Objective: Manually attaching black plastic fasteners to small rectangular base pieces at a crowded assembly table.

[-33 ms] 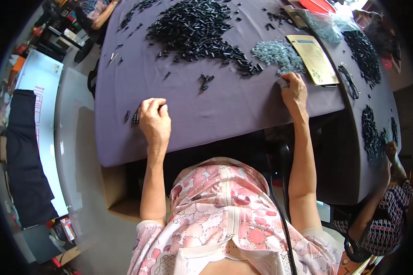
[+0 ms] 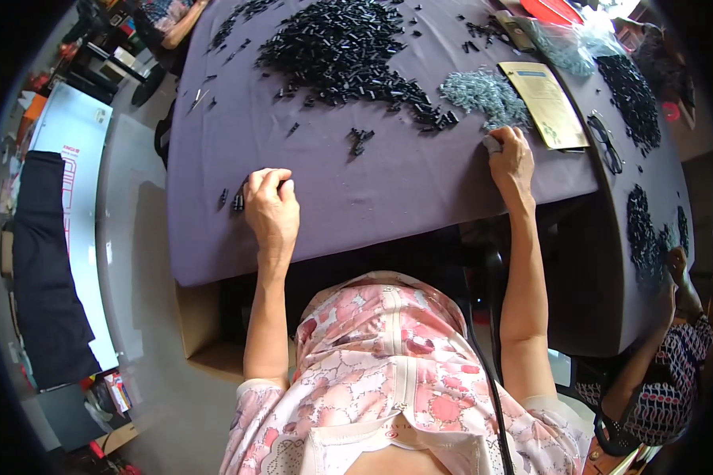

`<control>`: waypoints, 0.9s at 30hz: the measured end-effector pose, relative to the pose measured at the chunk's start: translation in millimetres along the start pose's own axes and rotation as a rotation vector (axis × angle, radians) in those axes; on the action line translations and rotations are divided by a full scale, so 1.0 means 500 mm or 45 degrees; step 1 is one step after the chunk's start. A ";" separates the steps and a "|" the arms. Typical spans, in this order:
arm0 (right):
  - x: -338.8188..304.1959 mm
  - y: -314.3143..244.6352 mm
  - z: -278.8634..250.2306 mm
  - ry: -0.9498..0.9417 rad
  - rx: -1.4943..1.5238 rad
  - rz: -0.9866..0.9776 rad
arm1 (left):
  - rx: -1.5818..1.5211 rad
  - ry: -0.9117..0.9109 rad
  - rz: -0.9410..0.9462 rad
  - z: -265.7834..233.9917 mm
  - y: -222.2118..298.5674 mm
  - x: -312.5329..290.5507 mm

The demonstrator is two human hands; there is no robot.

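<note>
My left hand (image 2: 272,204) is over the near left of the cloth-covered table, its fingers curled and thumb drawn in. Whatever it may hold is hidden. Beside it lie a few small black tube-shaped pieces (image 2: 238,202). My right hand (image 2: 512,162) rests at the near edge of a heap of small clear pieces (image 2: 482,93), fingers pinched together and pointing down. A grey covering (image 2: 492,144) shows at its thumb side. What those fingertips grip, if anything, is too small to tell. A large heap of black pieces (image 2: 333,51) spreads across the far middle.
A yellowish printed packet (image 2: 543,107) and eyeglasses (image 2: 606,144) lie to the right. Farther back are a clear plastic bag (image 2: 566,47) and a red lid-like disc (image 2: 552,11). At the right, another person's hand (image 2: 676,265) works beside more black pieces (image 2: 643,229).
The whole view has shifted very slightly. Both hands keep nearly the same places and finger poses.
</note>
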State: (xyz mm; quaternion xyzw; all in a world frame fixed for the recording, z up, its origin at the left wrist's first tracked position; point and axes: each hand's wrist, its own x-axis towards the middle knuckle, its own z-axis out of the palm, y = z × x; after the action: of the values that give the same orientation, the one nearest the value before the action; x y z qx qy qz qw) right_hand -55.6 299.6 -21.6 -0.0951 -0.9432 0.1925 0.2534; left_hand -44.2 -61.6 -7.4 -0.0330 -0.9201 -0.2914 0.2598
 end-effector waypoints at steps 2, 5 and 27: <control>-0.006 -0.003 0.006 0.011 -0.090 -0.027 | 0.035 -0.010 0.013 0.000 0.008 -0.002; -0.006 0.001 0.005 0.002 -0.139 -0.111 | -0.020 -0.020 0.052 0.001 0.021 -0.001; -0.003 -0.013 -0.028 -0.335 0.105 -0.053 | -0.074 -0.071 0.079 0.028 0.037 -0.034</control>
State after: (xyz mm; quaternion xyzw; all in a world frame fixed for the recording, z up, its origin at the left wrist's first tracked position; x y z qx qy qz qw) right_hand -47.6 297.8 -8.4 -0.0389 -0.9614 0.2366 0.1351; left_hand -32.1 -37.0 -16.0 -0.0773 -0.9167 -0.3085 0.2417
